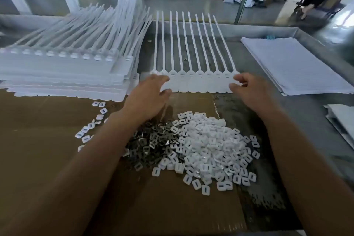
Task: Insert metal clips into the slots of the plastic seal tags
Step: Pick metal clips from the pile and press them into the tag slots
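Note:
A joined strip of white plastic seal tags (199, 82) lies flat in the middle of the table, its long tails pointing away from me. My left hand (151, 92) grips the strip's left end between fingers and thumb. At the right end my right hand (249, 88) pinches the last tag. In front of my forearms sits a pile of dark metal clips (153, 142) beside a bigger heap of small white plastic caps (210, 147).
A tall stack of more tag strips (63, 71) fills the left side. Flat brown cardboard (44, 159) covers the near table. A stack of white sheets (295, 65) lies at the right. Loose white caps (90, 126) are scattered at the left.

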The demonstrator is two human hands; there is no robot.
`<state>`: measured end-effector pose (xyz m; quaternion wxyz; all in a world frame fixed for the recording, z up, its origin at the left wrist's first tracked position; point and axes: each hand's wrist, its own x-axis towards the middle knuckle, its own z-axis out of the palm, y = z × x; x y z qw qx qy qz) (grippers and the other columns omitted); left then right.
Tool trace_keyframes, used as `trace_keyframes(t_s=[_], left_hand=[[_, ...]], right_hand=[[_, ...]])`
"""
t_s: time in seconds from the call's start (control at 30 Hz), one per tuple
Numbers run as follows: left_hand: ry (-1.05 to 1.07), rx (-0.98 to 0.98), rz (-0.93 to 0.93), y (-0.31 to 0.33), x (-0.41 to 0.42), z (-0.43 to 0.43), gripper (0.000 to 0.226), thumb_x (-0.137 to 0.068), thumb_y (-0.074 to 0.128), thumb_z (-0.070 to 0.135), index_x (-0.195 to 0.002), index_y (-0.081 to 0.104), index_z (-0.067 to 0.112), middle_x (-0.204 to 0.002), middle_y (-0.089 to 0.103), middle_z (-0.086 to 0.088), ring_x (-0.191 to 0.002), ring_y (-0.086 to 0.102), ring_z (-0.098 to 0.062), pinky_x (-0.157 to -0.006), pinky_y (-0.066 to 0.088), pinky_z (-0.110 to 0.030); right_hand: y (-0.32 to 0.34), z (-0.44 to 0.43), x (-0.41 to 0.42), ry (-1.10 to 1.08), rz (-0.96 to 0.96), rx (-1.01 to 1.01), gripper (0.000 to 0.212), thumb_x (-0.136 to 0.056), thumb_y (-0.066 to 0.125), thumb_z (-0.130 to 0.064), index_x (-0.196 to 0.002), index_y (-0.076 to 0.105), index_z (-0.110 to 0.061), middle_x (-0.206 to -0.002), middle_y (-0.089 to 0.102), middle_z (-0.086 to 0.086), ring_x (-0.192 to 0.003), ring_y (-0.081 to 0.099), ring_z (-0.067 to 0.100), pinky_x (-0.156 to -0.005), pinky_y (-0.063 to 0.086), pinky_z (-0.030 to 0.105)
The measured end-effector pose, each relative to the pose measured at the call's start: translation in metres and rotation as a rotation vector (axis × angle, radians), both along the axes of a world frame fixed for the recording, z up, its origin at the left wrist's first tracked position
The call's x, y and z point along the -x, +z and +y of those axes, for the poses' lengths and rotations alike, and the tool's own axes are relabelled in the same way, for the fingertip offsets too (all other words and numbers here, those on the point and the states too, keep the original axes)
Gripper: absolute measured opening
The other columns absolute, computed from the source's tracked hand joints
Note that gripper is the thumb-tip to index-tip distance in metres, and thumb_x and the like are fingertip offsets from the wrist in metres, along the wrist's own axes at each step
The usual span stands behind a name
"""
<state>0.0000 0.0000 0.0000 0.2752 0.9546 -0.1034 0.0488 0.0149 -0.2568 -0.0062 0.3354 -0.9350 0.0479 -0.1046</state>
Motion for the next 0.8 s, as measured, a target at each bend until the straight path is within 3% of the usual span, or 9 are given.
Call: trace_keyframes(t_s=[0.17,0.27,0.37,0.47,0.6,0.67,0.73,0.8], left_hand=[[-0.119,-0.142,0.12,-0.014,-0.008,0.003,0.059,-0.093,0.03,0.049,-0.144,0.019,0.022,-0.153,0.015,0.001,-0.14,0.015,-0.017,-0.113,0.015,-0.038],[-0.144,-0.201,0.183,-0.019,-0.018,0.006,0.065,-0.091,0.021,0.055,-0.146,0.01,0.023,-0.155,0.003,0.003,-0.141,0.002,-0.013,-0.114,0.007,-0.037],[-0.137,-0.274,0.208,-0.023,-0.022,0.007,0.066,-0.09,0.016,0.056,-0.146,0.009,0.022,-0.155,0.0,0.003,-0.141,-0.003,-0.013,-0.113,0.003,-0.034],[-0.115,-0.242,0.187,-0.021,-0.021,0.009,0.066,-0.089,0.017,0.057,-0.144,0.022,0.021,-0.154,0.011,0.001,-0.141,0.008,-0.013,-0.112,0.01,-0.033],[-0.13,-0.272,0.104,-0.016,-0.013,0.01,0.062,-0.085,0.017,0.059,-0.119,0.051,0.02,-0.144,0.037,-0.002,-0.13,0.033,-0.016,-0.104,0.028,-0.035],[-0.141,-0.261,0.034,-0.015,-0.01,0.011,0.05,-0.091,0.027,0.05,-0.116,0.057,0.018,-0.137,0.047,0.0,-0.125,0.04,-0.018,-0.1,0.03,-0.031],[-0.169,-0.226,-0.032,-0.014,-0.01,0.016,0.038,-0.093,0.033,0.038,-0.103,0.063,0.016,-0.12,0.059,0.002,-0.112,0.051,-0.018,-0.087,0.033,-0.023],[-0.173,-0.175,-0.038,-0.015,-0.011,0.02,0.031,-0.095,0.04,0.028,-0.112,0.063,0.019,-0.127,0.056,0.003,-0.115,0.049,-0.015,-0.089,0.029,-0.019]], right_hand=[[-0.011,-0.011,-0.011,-0.043,0.07,-0.051,0.057,-0.091,0.053,-0.037,-0.143,0.033,-0.022,-0.146,0.037,0.004,-0.133,0.035,0.024,-0.107,0.028,0.041],[-0.016,-0.016,-0.016,-0.037,0.146,-0.064,0.055,-0.094,0.045,-0.042,-0.144,0.028,-0.029,-0.149,0.032,0.003,-0.135,0.032,0.024,-0.109,0.026,0.043],[-0.02,-0.016,-0.019,0.009,0.17,-0.003,0.05,-0.095,0.043,-0.039,-0.141,0.037,-0.02,-0.148,0.036,0.005,-0.135,0.032,0.023,-0.111,0.024,0.041],[-0.018,-0.016,-0.016,-0.037,0.092,-0.042,0.041,-0.093,0.052,-0.03,-0.13,0.053,-0.012,-0.135,0.052,0.008,-0.125,0.046,0.024,-0.107,0.032,0.039],[-0.012,-0.02,-0.006,-0.068,0.059,0.004,0.034,-0.086,0.063,-0.022,-0.119,0.063,-0.012,-0.118,0.064,0.008,-0.11,0.056,0.025,-0.097,0.04,0.037],[-0.01,-0.021,-0.001,-0.077,0.041,0.048,0.031,-0.083,0.066,-0.021,-0.112,0.067,-0.009,-0.111,0.067,0.01,-0.104,0.059,0.026,-0.092,0.041,0.035],[-0.008,-0.022,0.004,-0.089,0.023,0.066,0.024,-0.081,0.068,-0.022,-0.099,0.07,-0.006,-0.102,0.069,0.013,-0.095,0.062,0.028,-0.086,0.043,0.035],[-0.007,-0.023,0.005,-0.112,0.001,0.022,0.021,-0.08,0.069,-0.023,-0.094,0.07,-0.007,-0.092,0.07,0.007,-0.086,0.062,0.024,-0.081,0.044,0.033]])
